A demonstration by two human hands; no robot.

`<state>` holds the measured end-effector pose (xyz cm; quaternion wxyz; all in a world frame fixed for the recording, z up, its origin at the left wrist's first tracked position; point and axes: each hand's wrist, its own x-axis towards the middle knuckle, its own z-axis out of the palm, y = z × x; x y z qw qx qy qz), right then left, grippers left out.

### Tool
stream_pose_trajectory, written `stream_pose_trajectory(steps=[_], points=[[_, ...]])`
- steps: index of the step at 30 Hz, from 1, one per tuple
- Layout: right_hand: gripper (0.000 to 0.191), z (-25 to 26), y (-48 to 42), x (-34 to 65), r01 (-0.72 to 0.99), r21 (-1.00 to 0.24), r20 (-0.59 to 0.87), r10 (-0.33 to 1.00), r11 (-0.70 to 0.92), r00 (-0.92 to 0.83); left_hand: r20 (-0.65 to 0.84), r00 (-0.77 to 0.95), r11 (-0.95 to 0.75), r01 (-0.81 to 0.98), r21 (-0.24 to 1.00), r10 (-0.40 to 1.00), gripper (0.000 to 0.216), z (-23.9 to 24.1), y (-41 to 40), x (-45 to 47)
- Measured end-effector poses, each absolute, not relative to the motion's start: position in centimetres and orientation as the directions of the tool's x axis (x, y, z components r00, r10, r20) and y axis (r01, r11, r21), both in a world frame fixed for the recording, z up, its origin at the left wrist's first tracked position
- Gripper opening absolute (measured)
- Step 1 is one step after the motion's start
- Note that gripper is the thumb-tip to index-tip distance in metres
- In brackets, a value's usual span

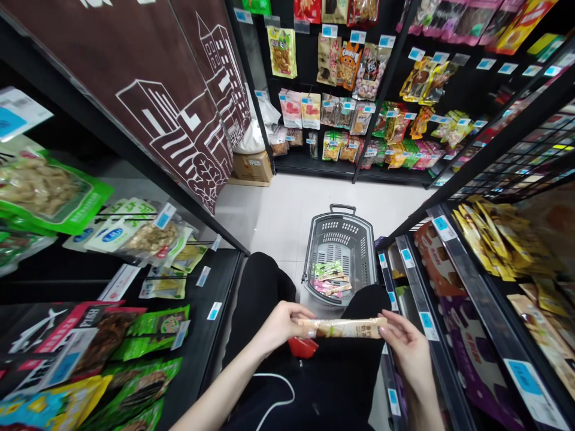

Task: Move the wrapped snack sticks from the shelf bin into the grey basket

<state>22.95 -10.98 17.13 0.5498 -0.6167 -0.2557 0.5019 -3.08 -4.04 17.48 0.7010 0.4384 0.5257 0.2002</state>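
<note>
A long, slim beige snack packet [344, 328] is stretched level between my two hands, above my lap. My left hand [287, 323] pinches its left end between thumb and fingers. At the other end, the thumb and fingers of my right hand [404, 335] grip the packet's edge. Just below my left fingers is a red object [302, 347], partly hidden, whose kind I cannot make out. On the floor beyond my knees stands a grey shopping basket [309, 239] with its handle up, holding several slim green, pink and beige packets [331, 276].
Shelves with bagged snacks [153, 233] rise close on my left. To my right is a shelf of boxes and yellow packets [487, 239]. Across the aisle, a rack [314, 160] carries hanging bags. A cardboard box [251, 167] sits beside the brown printed panel [148, 78].
</note>
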Motion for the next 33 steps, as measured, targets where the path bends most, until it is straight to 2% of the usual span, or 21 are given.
stream_pose_trajectory(steps=[4, 7, 11, 15, 20, 26, 33], points=[[0.036, 16.3, -10.8, 23.2, -0.214, -0.932, -0.358, 0.838, -0.293, 0.411, -0.572, 0.352, 0.6, 0.036, 0.799, 0.741, 0.039, 16.7, -4.2, -3.0], [0.039, 15.6, -10.6, 23.4, -0.175, -0.93, -0.367, 0.807, -0.323, 0.463, -0.608, 0.283, 0.635, -0.005, 0.772, 0.742, 0.042, 15.3, -4.0, -2.9], [0.042, 15.0, -10.3, 22.9, -0.059, -0.928, -0.351, 0.81, -0.367, 0.47, -0.613, 0.15, 0.616, 0.027, 0.787, 0.776, 0.033, 13.1, -3.3, -2.5], [0.041, 15.4, -9.6, 21.9, 0.061, -0.943, -0.255, 0.825, -0.329, 0.505, -0.593, 0.103, 0.586, 0.093, 0.805, 0.799, 0.025, 11.3, -2.5, -1.8], [0.041, 14.9, -7.5, 22.7, 0.15, -0.958, -0.139, 0.853, -0.244, 0.502, -0.465, 0.029, 0.447, 0.233, 0.864, 0.885, 0.024, 10.4, -1.7, -2.2], [0.034, 10.0, -3.6, 23.9, 0.521, -0.833, 0.054, 0.91, -0.187, 0.412, -0.453, 0.096, 0.399, 0.338, 0.852, 0.886, 0.034, 10.0, -1.5, -6.4], [0.025, 2.6, 1.7, 23.3, 0.627, -0.752, 0.027, 0.941, -0.203, 0.337, -0.501, 0.106, 0.446, 0.323, 0.835, 0.859, 0.041, 8.9, -3.0, -8.0]])
